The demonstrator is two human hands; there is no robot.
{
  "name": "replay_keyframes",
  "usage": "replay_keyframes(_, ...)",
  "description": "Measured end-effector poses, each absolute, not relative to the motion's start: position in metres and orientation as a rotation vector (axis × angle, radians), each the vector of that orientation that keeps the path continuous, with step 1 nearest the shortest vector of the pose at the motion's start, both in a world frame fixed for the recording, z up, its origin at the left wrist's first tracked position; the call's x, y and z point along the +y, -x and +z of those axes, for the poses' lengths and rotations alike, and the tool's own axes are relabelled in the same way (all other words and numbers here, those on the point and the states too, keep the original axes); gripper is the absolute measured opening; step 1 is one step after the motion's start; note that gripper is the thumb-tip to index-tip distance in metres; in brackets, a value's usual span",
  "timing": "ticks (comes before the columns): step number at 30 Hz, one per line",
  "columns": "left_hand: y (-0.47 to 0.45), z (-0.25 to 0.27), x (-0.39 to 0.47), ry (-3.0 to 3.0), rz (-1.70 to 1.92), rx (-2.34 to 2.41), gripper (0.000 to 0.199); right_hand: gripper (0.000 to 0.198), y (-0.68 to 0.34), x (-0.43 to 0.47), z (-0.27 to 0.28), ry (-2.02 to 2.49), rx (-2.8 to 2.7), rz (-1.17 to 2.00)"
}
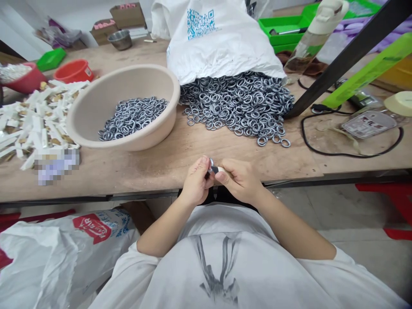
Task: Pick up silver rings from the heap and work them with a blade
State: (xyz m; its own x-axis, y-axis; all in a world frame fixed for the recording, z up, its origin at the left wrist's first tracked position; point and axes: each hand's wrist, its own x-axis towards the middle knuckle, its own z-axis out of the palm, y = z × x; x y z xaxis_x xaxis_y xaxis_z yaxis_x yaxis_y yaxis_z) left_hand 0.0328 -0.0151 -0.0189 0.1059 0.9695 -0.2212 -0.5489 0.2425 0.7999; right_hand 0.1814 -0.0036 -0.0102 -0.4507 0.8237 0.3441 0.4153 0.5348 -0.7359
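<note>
My left hand is closed on a small grey ring, pinched between thumb and fingers near the table's front edge. My right hand is wrapped round a small tool with a pale handle and a dark end. The dark end meets the ring; its tip is hidden by my left fingers. Ahead lies a heap of similar grey rings, spilling from a white sack. To its left, a beige basin holds more rings.
White strips and brown scraps cover the table's left side. Behind them stand a red tub and a metal bowl. At right are a slanting dark post, a black cable, a bottle and a labelled jar.
</note>
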Motion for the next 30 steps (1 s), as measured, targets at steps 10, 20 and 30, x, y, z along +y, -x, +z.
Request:
replay_keyframes(10, -0.027, -0.017, -0.024, -0.802, 1.145, 0.786, 0.048, 0.036, -0.227, 0.048, -0.026, 1.900, -1.926, 0.244)
replay_keyframes(20, -0.016, -0.013, -0.001, -0.453, 1.135, 0.936, 0.025, 0.036, -0.254, 0.061, -0.029, 2.255, -1.837, 0.081)
replay_keyframes(30, -0.015, -0.009, -0.001, -0.351, 1.119, 0.936, 0.029, 0.055, -0.285, 0.074, -0.044, 2.119, -1.606, -0.043)
